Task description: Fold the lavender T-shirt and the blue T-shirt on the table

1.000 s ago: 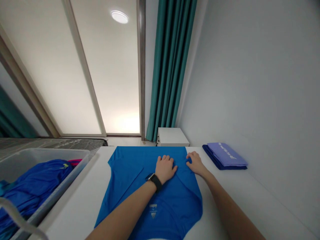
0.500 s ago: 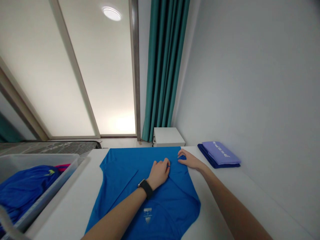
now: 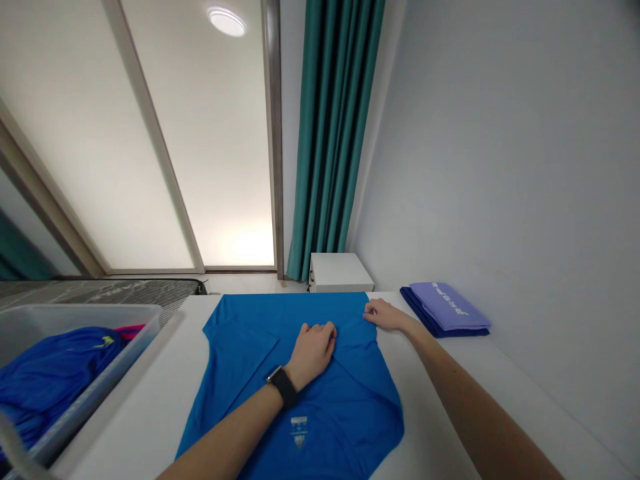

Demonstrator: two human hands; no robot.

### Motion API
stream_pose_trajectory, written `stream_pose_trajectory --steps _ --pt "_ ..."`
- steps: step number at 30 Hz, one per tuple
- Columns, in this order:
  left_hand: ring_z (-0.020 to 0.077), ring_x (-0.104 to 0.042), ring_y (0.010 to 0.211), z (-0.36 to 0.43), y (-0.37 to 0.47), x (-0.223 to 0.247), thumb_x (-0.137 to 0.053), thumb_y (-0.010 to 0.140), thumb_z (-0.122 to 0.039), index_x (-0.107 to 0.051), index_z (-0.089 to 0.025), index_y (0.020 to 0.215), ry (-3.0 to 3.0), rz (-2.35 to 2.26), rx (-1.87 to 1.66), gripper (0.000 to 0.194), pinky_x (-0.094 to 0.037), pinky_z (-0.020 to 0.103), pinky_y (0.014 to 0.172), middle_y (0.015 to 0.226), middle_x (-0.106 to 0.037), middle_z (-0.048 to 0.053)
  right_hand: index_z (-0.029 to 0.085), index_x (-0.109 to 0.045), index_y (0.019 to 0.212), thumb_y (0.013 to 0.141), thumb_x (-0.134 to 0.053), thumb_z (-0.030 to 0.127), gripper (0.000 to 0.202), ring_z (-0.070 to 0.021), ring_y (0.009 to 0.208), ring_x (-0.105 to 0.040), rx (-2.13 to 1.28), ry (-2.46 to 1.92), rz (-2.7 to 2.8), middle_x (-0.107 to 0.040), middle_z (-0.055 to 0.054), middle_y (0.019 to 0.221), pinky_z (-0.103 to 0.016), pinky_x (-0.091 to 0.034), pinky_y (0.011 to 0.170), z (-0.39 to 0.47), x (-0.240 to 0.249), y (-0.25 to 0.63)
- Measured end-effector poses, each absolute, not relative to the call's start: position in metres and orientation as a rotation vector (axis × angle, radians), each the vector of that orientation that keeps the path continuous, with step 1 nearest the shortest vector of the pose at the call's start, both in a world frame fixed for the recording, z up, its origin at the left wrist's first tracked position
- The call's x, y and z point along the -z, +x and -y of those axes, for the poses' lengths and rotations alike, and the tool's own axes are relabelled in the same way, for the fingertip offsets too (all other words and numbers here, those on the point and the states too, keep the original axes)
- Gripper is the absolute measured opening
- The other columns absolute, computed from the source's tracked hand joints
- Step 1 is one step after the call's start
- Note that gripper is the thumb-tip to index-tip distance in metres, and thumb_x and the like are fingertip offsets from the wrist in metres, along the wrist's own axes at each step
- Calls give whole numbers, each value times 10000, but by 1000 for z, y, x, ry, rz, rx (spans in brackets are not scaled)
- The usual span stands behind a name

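A blue T-shirt [image 3: 240, 353] lies spread over the white table, its neck and printed label toward me. My left hand [image 3: 313, 352], with a dark watch on the wrist, rests on the middle of the shirt. Its fingers are curled and closed on the fabric, with the fingertips partly hidden. At the shirt's far right edge, my right hand [image 3: 385, 313] pinches the cloth between thumb and fingers. Some wrinkles run between the two hands, and the right side of the shirt bulges outward.
Folded garments [image 3: 447, 310], lilac on navy, lie at the right by the wall. On the left stands a clear plastic bin [image 3: 145, 333] holding blue and pink clothes. Beyond the white table [image 3: 150, 373] are a small white cabinet [image 3: 340, 272] and a green curtain [image 3: 335, 133].
My right hand has closed its fingers on the shirt's right edge, where they were more apart before. My left hand has drawn slightly toward me. The view has shifted a little.
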State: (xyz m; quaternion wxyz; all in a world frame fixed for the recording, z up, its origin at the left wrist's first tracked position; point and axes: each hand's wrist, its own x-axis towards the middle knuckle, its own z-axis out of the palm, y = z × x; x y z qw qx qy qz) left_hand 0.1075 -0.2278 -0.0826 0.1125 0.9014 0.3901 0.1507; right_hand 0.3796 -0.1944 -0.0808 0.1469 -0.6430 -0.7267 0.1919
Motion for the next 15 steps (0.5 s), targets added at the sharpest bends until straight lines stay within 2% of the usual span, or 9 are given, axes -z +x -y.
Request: stream_pose_trajectory --steps 3,7,11,15 --pt "210 -610 923 228 106 85 -382 963 -202 -527 -232 998 2610 -1134 -455 153 -343 339 811 978 -677 36 185 -611 703 814 -573 330 186 -160 744 -544 -535 -1791 2085 -617 -15 777 -257 -393 697 194 87 377" --pt "209 -605 925 229 103 86 -387 956 -199 -539 -236 1001 2558 -1130 -475 163 -347 338 800 981 -676 32 187 -585 700 841 -567 379 239 -140 620 -501 -482 -1818 2035 -554 20 638 -237 -336 579 195 95 377" --pt "212 -604 913 229 102 84 -391 950 -195 -547 -236 984 2546 -1134 -487 165 -349 345 793 967 -673 25 197 -606 732 815 -620 324 153 -140 607 -500 -400 -1850 2015 -556 21 631 -239 -310 578 197 101 379" --pt "217 -606 927 230 102 83 -418 944 -207 -551 -235 1001 2527 -1135 -501 147 -355 348 797 957 -673 26 202 -611 803 864 -565 313 135 -157 632 -535 -321 -1849 1997 -576 9 656 -249 -328 603 201 110 379"
